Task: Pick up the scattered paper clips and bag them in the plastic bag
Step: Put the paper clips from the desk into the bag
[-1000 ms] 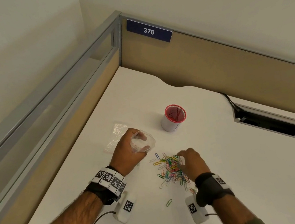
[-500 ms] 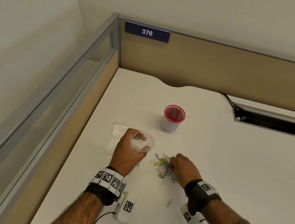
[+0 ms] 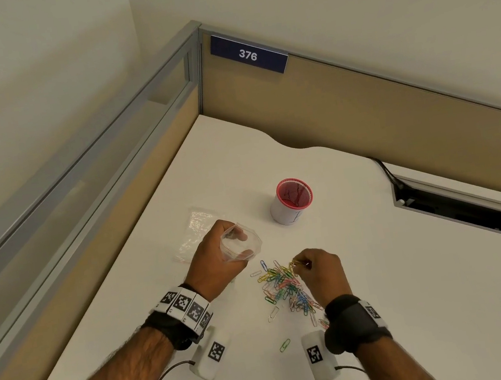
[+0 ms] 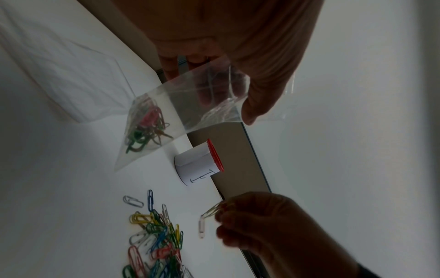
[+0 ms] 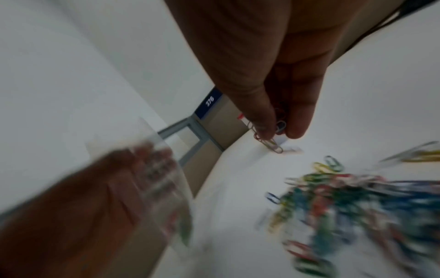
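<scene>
A heap of coloured paper clips [image 3: 285,288] lies on the white desk [image 3: 416,279]. My left hand [image 3: 220,258] grips a small clear plastic bag [image 3: 240,244] with its mouth held open; several clips [image 4: 145,127] sit in its bottom. My right hand [image 3: 313,269] hovers just over the heap's far edge and pinches a few paper clips [image 3: 298,263], seen dangling from the fingertips [image 5: 264,129] in the right wrist view. The bag's mouth is a short way left of the right hand. The heap [image 4: 157,237] also shows in the left wrist view.
A white cup with a red mesh rim [image 3: 292,201] stands beyond the heap. A second flat plastic bag [image 3: 195,233] lies left of my left hand. One green clip [image 3: 285,345] lies alone near the front. A cable slot [image 3: 471,210] opens at the right. Partition walls bound the desk.
My right hand has closed on a few clips from the heap, lifted them off the desk and moved up toward the bag. The left hand and bag have stayed put.
</scene>
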